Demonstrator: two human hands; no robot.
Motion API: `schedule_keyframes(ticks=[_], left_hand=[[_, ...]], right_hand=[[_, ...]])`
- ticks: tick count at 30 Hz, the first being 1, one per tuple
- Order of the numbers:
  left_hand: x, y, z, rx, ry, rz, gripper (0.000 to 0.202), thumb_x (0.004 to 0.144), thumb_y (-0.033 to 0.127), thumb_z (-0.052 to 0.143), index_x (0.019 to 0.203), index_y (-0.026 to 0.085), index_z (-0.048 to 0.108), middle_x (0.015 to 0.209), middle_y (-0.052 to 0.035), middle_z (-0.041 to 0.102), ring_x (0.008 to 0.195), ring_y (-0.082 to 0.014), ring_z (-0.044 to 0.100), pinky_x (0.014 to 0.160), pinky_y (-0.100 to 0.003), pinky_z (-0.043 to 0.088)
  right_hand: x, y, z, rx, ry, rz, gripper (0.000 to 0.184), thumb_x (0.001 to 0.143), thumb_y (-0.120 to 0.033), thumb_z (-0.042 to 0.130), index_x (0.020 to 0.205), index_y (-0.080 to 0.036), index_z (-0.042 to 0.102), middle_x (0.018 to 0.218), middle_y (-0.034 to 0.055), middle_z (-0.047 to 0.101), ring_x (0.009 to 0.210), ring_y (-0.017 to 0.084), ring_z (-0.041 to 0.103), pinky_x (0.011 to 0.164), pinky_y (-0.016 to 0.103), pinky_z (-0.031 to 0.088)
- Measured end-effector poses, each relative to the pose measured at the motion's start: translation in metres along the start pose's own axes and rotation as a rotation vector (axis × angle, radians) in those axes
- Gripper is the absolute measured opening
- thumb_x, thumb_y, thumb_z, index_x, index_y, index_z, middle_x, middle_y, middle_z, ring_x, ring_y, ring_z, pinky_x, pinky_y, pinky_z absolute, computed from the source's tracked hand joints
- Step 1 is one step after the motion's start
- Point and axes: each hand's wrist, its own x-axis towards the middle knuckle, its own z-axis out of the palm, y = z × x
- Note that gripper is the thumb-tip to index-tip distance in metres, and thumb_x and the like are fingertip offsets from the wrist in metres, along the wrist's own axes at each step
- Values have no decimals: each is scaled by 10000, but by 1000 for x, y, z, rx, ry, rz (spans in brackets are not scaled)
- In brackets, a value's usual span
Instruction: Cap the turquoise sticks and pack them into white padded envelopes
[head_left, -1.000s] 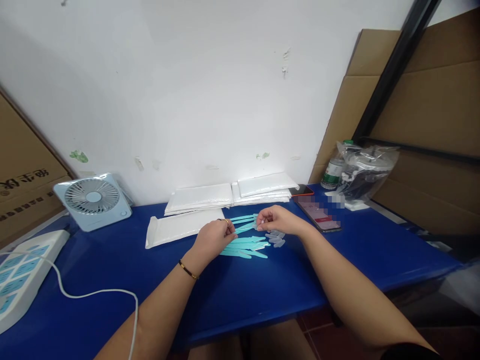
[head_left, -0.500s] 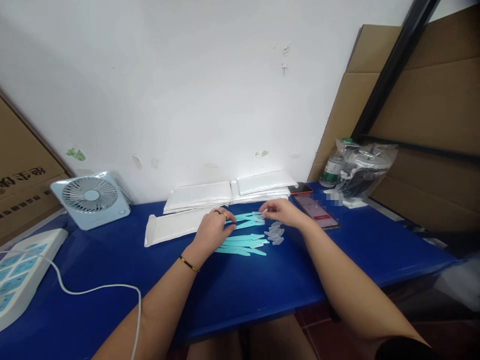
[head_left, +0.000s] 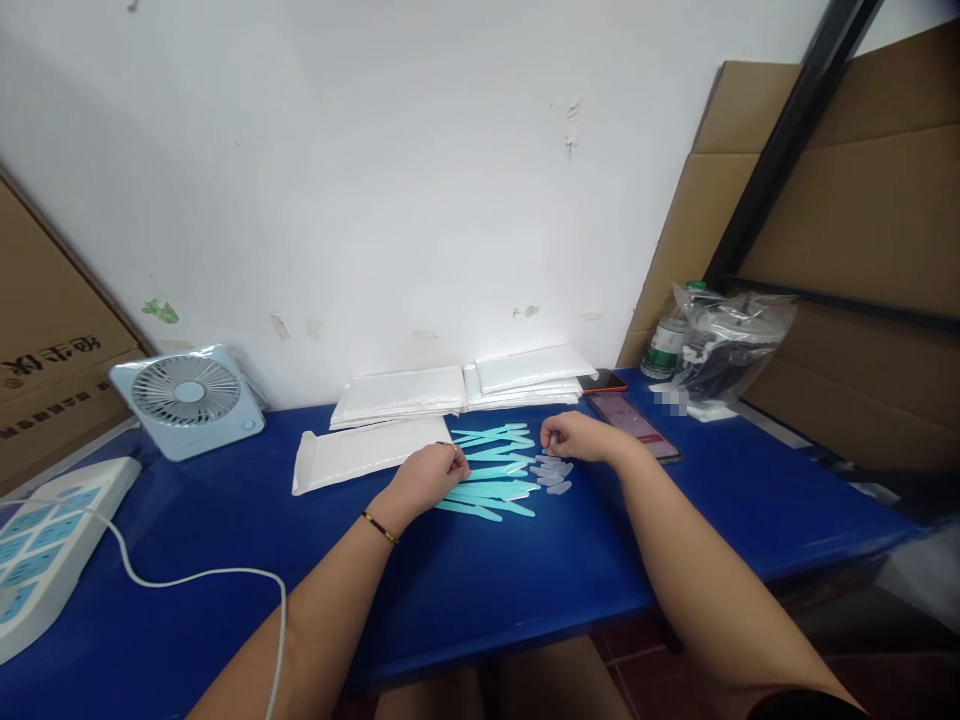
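Several teal eyebrow razors (head_left: 487, 490) lie fanned out on the blue table, their blade ends toward the right. My left hand (head_left: 431, 475) is closed at the left end of the spread, thumb and fingertips pinched on the handle of one razor. Just right of the blades sits a small pile of clear plastic blade caps (head_left: 553, 475). Over the top of that pile, my right hand (head_left: 581, 437) is closed in a pinch, with a pale clear cap partly showing between its fingertips. The rest of that cap is hidden.
White padded packets (head_left: 405, 390) are stacked along the wall, with one packet (head_left: 360, 455) lying nearer. Two phones (head_left: 637, 425), a bottle (head_left: 666, 345) and a plastic bag (head_left: 731, 350) stand right. A fan (head_left: 187, 400), power strip (head_left: 67, 540) and white cable (head_left: 202, 573) are left.
My right hand has moved from the razors' blade ends rightward to the caps. My left hand has come down and toward me, from the upper razors to a lower one, its fingers drawn together.
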Motion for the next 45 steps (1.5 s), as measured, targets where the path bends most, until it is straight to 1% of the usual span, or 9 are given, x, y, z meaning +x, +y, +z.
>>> schedule_keyframes(ticks=[3,8,11,15,21,26,31,39,45], left_hand=[[-1,-3,-2,-42,57,-5,197,802,351,473,780,209,608,766,-17,644,702,-166,572,574,-250,378],[1,-10,-5,-240,78,-4,203,813,347,428,791,194,559,737,-14,640,683,-159,577,596,-247,407],[1,-16,-6,-333,69,1,204,814,357,418,804,194,540,748,-14,646,684,-155,588,608,-249,425],[2,-20,-8,-355,72,-14,224,805,385,429,798,189,538,747,-20,646,666,-155,587,597,-256,427],[3,-23,-9,-378,68,-8,239,799,403,439,800,185,537,738,-19,645,658,-153,585,601,-258,433],[2,-21,-10,-380,48,-3,252,799,415,443,799,183,540,757,-25,647,672,-155,584,607,-258,438],[2,-16,-10,-412,40,6,234,793,407,455,798,187,536,767,-16,640,675,-150,580,608,-253,435],[9,-13,-3,-402,98,7,239,809,403,441,814,189,548,718,-2,615,657,-141,563,608,-244,428],[9,-11,1,-139,278,24,260,765,386,541,954,211,578,912,-34,632,873,-193,576,725,-283,438]], right_hand=[[0,-2,1,98,69,-13,163,690,-172,552,830,-178,633,665,9,610,587,130,561,549,231,428],[-4,-17,-4,499,204,-89,121,735,-236,558,836,-171,567,649,10,619,650,156,636,587,243,485],[-6,-24,-9,537,278,-134,171,722,-292,626,826,-159,605,623,12,622,633,150,633,578,232,470],[-7,-27,-11,618,260,-124,247,702,-344,669,840,-142,639,601,22,636,589,153,634,527,225,450],[-4,-29,-4,747,262,-119,195,662,-267,693,810,-145,654,675,54,707,729,204,683,655,275,508],[1,-29,5,762,273,-157,188,650,-272,714,781,-147,665,729,57,720,774,215,692,735,313,525],[4,-29,9,774,249,-196,225,650,-309,732,793,-145,677,763,63,726,767,205,691,725,314,532],[7,-34,15,791,206,-143,297,616,-372,751,800,-150,677,721,60,721,745,212,688,705,319,532],[5,-24,8,441,217,-58,269,660,-328,688,864,-153,684,678,34,693,639,160,642,590,243,476]])
